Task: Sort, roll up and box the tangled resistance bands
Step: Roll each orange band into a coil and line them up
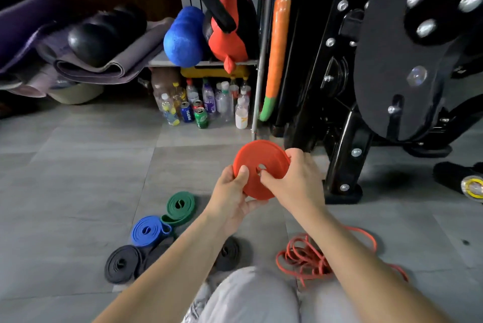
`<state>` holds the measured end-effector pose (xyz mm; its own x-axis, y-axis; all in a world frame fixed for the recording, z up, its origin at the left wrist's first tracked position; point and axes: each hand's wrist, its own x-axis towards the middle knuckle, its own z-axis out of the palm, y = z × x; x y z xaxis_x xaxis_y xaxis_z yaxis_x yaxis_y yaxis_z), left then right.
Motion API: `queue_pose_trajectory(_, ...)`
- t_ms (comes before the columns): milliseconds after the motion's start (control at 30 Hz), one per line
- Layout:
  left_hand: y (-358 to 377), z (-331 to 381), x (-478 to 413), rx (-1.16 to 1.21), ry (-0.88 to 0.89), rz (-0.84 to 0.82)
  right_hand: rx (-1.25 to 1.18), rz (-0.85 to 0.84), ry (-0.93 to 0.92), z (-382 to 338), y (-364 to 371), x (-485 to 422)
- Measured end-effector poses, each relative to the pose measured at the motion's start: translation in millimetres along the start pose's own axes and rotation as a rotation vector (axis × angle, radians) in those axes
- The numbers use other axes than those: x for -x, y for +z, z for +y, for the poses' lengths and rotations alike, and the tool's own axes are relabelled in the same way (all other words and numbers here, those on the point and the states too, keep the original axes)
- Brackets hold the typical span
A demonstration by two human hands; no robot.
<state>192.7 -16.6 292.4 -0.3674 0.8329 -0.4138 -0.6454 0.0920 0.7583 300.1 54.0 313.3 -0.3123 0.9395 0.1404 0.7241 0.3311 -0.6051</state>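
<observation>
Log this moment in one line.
hands: left hand and right hand grip red roll | floor: green roll, blue roll, black rolls | loose: red tangle

Both my forearms stretch forward. My left hand [231, 193] pinches the red band roll [264, 158], thumb on top; my right hand [296, 181] grips its right edge.

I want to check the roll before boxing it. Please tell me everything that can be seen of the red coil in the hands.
The red coil is a flat band, matte like rubber, wound into a disc with a small hole near its centre. It is held above the floor, tilted, its face toward the camera. The left hand grips its lower left edge, thumb on the face; the right hand pinches its right side, a finger at the hole. Its loose end is not visible.
</observation>
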Motion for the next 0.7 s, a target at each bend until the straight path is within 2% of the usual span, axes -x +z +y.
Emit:
queue_pose_trajectory(200,-36,-48,-69,0.095,-0.154,0.058,0.175,-0.205,-0.054,44,62,-47)
queue_pose_trajectory(333,-68,-84,-107,0.001,-0.280,0.093,0.295,-0.317,-0.031,80,117,-63)
queue_pose_trajectory(433,-93,-120,-125,-0.122,-0.366,0.177,0.364,-0.441,-0.010,110,159,-61)
queue_pose_trajectory(600,-130,-184,-135,-0.125,-0.542,0.225,0.419,-0.699,0.005,164,223,-33)
queue_pose_trajectory(700,-147,-210,-139,-0.151,-0.618,0.288,0.392,-0.779,0.071,186,252,-15)
